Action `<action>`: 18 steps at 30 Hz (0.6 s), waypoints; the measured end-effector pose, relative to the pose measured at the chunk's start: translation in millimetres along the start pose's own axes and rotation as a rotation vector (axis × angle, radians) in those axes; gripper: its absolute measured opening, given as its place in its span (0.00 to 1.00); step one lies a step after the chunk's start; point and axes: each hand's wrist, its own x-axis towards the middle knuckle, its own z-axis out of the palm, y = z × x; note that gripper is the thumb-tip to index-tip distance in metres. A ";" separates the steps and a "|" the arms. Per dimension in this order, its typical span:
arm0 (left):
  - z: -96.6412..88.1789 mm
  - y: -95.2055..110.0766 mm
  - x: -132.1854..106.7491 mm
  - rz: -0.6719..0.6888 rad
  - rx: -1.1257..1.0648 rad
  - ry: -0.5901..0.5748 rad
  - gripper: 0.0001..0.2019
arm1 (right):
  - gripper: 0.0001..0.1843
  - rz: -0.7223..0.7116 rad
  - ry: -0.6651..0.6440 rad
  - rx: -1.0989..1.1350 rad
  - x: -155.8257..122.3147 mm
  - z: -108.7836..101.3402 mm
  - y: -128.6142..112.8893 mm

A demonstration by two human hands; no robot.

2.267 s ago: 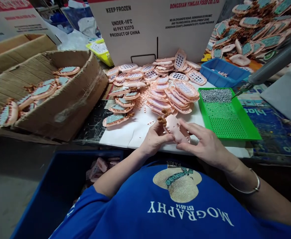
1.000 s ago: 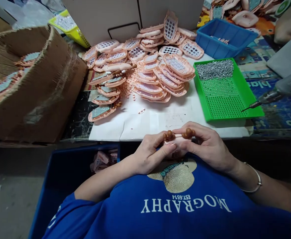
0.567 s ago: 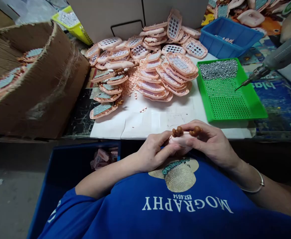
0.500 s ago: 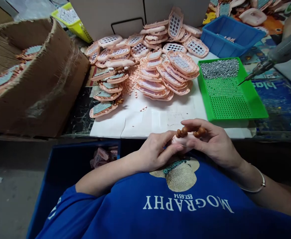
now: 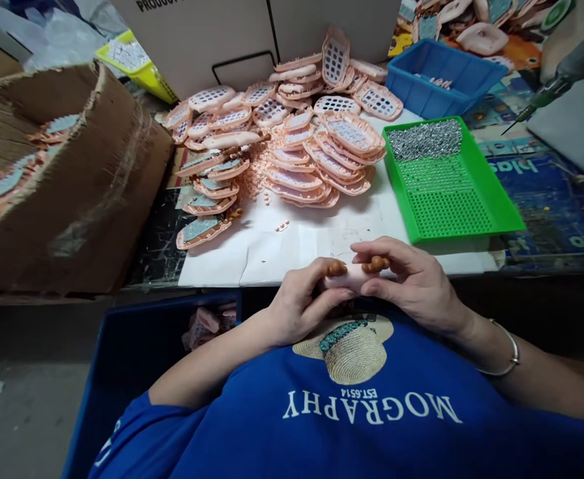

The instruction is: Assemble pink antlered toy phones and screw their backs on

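Note:
Close to my chest, at the table's front edge, I hold a pale pink plastic piece with brown knobs (image 5: 352,278). My left hand (image 5: 302,299) grips its left end between thumb and fingers. Around the right end curls my right hand (image 5: 406,283), thumb below and fingers above, near the brown knobs. Much of the piece is hidden by my fingers. Beyond my hands lie stacked pink shells with perforated inserts (image 5: 296,176). Left of those is a leaning stack of pink shells with grey-blue plates (image 5: 205,229).
A green tray (image 5: 491,216) of silver screws stands at the right, with a blue bin (image 5: 446,100) behind it. An electric screwdriver (image 5: 556,86) hangs at upper right. A cardboard box (image 5: 102,179) is at left; a dark blue crate (image 5: 122,372) sits below the table edge.
The pink piece is turned so that more of its smooth side shows between my hands. My view has shifted slightly. The hanging screwdriver sits farther right and higher in view.

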 end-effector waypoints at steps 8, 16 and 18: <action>6.4 -19.0 -1.5 0.113 -0.228 0.083 0.13 | 0.03 -0.297 0.122 -0.210 1.8 2.9 4.5; 11.6 -36.4 7.2 -0.069 -0.810 0.263 0.12 | 0.19 -0.383 0.152 -0.343 6.4 1.5 7.6; 13.0 -33.7 11.4 -0.180 -0.855 0.317 0.14 | 0.15 -0.383 0.164 -0.409 4.0 1.8 8.1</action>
